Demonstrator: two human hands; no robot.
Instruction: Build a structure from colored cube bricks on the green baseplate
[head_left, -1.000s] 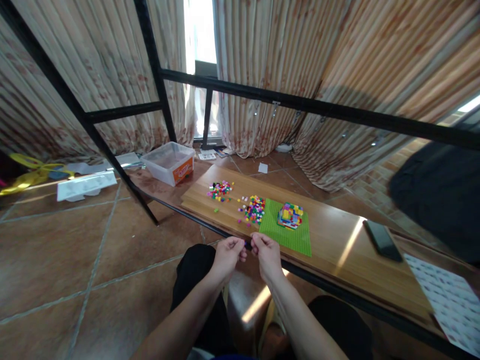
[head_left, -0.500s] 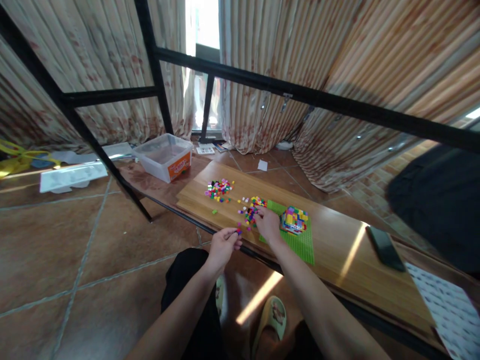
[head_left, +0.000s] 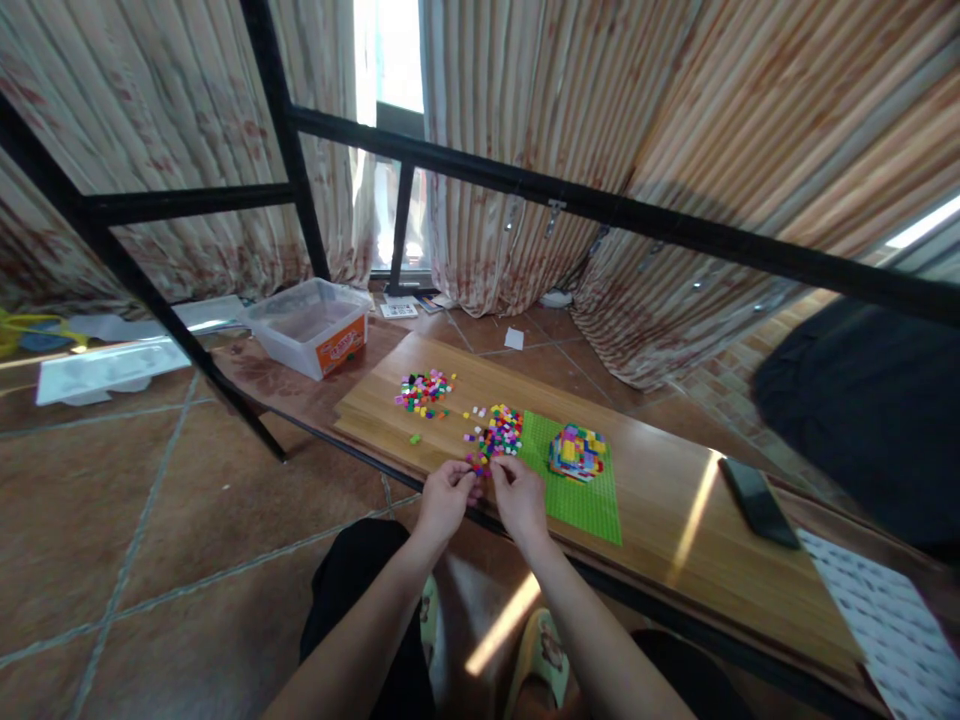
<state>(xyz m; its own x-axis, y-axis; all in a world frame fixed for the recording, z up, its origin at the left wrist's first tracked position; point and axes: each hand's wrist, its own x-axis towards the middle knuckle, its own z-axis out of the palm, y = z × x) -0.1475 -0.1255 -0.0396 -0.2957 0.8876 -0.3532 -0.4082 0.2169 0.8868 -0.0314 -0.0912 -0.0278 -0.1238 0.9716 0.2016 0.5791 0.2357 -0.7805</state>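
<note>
My left hand is closed at the near edge of the board, with small purple and red bricks showing at its fingertips. Close beside it, my right hand has its thumb and fingers pinched together; whatever it holds is too small to make out. A loose pile of small coloured bricks lies just beyond both hands. To the right, a green baseplate carries a multicoloured block build. Farther left on the board is a second heap of bricks, with one green brick lying apart.
The wooden board bears a dark phone on its right. A printed sheet lies beyond that end. A clear plastic bin with an orange label stands at the left. Black metal bars cross in front of the curtains.
My right hand has drawn back from the brick pile toward me and now sits beside my left hand. The left hand stays closed near the board's edge. The view has shifted slightly.
</note>
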